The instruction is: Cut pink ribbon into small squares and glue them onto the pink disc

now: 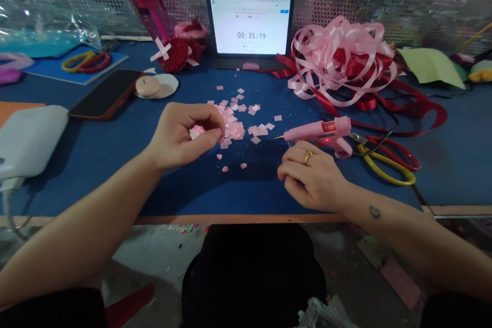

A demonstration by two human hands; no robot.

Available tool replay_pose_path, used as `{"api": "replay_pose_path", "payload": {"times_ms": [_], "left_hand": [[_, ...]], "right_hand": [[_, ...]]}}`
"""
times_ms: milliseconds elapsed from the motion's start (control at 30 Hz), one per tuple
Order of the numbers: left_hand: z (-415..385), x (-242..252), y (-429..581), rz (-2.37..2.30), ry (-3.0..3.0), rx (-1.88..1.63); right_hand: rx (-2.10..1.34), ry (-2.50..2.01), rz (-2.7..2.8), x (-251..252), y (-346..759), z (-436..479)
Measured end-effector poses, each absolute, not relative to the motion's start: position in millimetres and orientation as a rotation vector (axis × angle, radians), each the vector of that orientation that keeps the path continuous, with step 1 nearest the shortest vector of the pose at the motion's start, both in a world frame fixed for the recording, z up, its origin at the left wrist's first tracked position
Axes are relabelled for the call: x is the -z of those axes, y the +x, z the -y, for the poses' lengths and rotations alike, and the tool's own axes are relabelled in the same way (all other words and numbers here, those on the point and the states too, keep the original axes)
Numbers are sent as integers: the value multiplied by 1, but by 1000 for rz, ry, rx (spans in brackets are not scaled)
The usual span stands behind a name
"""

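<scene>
My left hand (188,133) is over the left side of a loose pile of small pink ribbon squares (234,125). Its thumb and index fingertip are pressed together, and anything between them is too small to make out. My right hand (311,177), with a ring on one finger, rests with curled fingers just below a pink glue gun (317,130). Whether those fingers hold anything is hidden. The glue gun lies on its side, nozzle pointing left. A few tiny folded pink pieces (243,166) lie on the blue mat between the hands.
Scissors (392,166) lie right of the glue gun, below tangled pink and red ribbon (346,61). A tablet (251,23) stands at the back. At left are a phone (107,95), a white power bank (33,141) and a round pink case (148,86).
</scene>
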State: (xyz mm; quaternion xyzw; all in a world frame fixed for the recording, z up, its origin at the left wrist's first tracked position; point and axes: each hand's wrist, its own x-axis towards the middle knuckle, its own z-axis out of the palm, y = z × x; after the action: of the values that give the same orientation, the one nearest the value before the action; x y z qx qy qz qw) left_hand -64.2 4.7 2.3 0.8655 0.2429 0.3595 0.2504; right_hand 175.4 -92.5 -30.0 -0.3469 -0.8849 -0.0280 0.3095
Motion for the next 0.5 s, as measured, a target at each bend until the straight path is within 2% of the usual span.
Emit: {"api": "replay_pose_path", "payload": {"times_ms": [133,500], "left_hand": [[-10,0,-65,-651,2347,-903],[-6,4,-59,-689,2065,-1021]], "right_hand": [[77,-933,2342,30,177,92],[111,-925,2343,32,177,92]]}}
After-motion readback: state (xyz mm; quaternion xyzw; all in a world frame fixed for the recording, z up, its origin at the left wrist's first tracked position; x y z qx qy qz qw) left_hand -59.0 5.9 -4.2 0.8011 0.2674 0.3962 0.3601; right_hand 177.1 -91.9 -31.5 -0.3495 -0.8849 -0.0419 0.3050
